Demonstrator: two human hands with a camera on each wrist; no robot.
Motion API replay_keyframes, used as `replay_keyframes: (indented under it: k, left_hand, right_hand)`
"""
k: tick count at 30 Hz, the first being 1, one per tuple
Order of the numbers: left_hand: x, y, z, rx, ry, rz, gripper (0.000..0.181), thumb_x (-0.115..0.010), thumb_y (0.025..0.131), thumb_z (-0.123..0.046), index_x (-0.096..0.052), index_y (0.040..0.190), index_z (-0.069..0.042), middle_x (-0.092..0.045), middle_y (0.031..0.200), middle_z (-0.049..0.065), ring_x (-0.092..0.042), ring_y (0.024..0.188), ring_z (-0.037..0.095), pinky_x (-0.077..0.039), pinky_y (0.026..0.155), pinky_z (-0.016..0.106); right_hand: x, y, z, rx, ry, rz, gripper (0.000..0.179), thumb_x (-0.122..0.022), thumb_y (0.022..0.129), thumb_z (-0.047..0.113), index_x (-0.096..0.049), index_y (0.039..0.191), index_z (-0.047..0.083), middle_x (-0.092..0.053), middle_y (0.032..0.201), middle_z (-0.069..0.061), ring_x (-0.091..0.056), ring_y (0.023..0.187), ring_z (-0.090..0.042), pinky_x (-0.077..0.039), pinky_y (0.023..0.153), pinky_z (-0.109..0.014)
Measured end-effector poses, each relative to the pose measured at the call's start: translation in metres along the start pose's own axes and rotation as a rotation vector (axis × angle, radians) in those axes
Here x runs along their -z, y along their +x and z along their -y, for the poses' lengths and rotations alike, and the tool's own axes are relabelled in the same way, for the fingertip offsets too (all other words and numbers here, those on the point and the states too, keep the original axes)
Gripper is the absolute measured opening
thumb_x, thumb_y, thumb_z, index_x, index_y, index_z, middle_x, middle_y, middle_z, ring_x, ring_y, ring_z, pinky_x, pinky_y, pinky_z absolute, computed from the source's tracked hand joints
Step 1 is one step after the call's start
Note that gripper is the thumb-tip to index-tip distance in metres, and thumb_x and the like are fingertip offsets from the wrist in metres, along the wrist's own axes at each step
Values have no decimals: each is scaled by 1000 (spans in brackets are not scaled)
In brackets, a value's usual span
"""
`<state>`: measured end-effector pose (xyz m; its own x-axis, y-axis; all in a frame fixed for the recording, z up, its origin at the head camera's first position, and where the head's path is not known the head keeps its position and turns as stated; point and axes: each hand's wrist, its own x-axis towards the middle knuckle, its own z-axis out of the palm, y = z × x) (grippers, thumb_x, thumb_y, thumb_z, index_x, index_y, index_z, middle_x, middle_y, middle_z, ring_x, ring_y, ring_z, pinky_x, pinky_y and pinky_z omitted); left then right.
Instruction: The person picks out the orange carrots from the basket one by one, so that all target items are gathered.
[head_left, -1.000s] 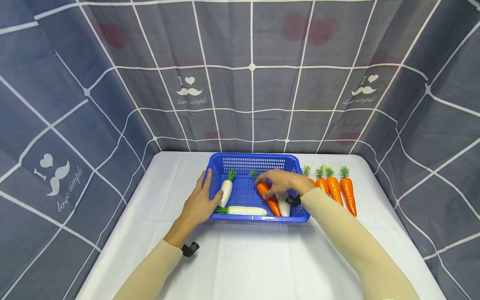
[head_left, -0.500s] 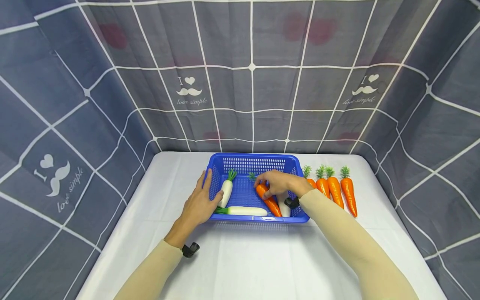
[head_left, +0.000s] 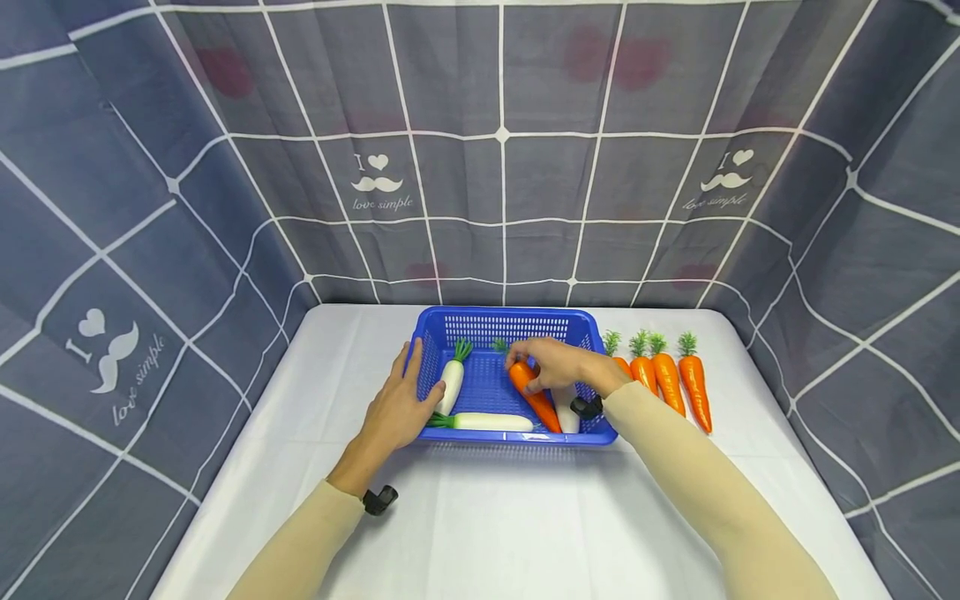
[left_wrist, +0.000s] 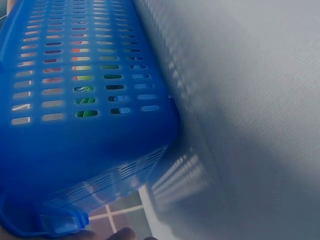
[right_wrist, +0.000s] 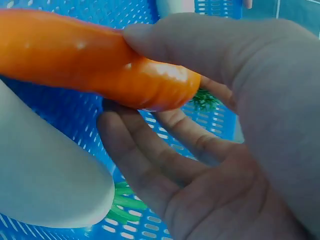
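My right hand (head_left: 551, 364) pinches an orange carrot (head_left: 538, 403) near its leafy end, inside a blue plastic basket (head_left: 506, 437). Seen from the right wrist, the thumb lies over the carrot (right_wrist: 60, 55) and the fingers are beneath it. A white radish (right_wrist: 55, 165) lies beside it, partly under the hand. Another white radish (head_left: 452, 385) with green leaves leans at the left of the basket. A third radish (head_left: 491, 422) lies along the front wall. My left hand (head_left: 397, 404) rests against the basket's left side, fingers extended; only its fingertips show in the left wrist view.
Several carrots (head_left: 696, 392) lie in a row on the white tablecloth (head_left: 487, 517) right of the basket, the nearest ones partly behind my right forearm. A grey checked curtain (head_left: 465, 183) encloses the table at the back and sides.
My right hand and the carrot in it have shifted very slightly, with the carrot's leafy end a little farther left. The left hand and the basket stay about where they were.
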<state>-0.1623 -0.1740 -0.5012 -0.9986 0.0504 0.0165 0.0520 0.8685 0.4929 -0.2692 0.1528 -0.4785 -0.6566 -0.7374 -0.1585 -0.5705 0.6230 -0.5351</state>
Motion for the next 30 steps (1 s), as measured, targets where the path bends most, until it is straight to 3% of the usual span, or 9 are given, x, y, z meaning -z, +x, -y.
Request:
replay_keyframes:
  k: [10, 21, 27, 30]
  left_hand:
    - [-1, 0, 2, 7, 7, 7, 98, -58, 116, -56, -4, 190, -20, -11, 197, 23, -49, 166, 59, -58, 114, 81]
    - [0, -1, 0, 4, 5, 7, 98, -57, 116, -57, -5, 190, -19, -10, 197, 23, -48, 166, 60, -57, 116, 81]
    - [0, 0, 1, 7, -4, 14, 96, -54, 118, -58, -3, 190, -22, -9, 198, 21, -47, 167, 60, -55, 118, 81]
    - [-6, 3, 8, -16, 1, -15, 97, -50, 116, -67, -2, 190, -27, -11, 198, 19, -51, 163, 62, -58, 112, 82]
  right_hand:
    - [6, -8, 4, 33, 108, -97, 44, -90, 102, 7, -73, 141, 15, -71, 140, -13, -74, 128, -36, -66, 116, -53]
    - [20, -25, 11, -10, 178, -219, 44, -84, 106, 13, -75, 146, 29, -70, 151, -11, -73, 130, -39, -70, 100, -52]
    - [25, -33, 4, -31, 166, -279, 45, -82, 107, 16, -75, 148, 31, -68, 157, -9, -70, 136, -43, -69, 101, -54]
    - [29, -40, 1, -37, 168, -302, 46, -81, 107, 16, -75, 150, 29, -67, 158, -10, -70, 135, -44, -69, 101, -56]
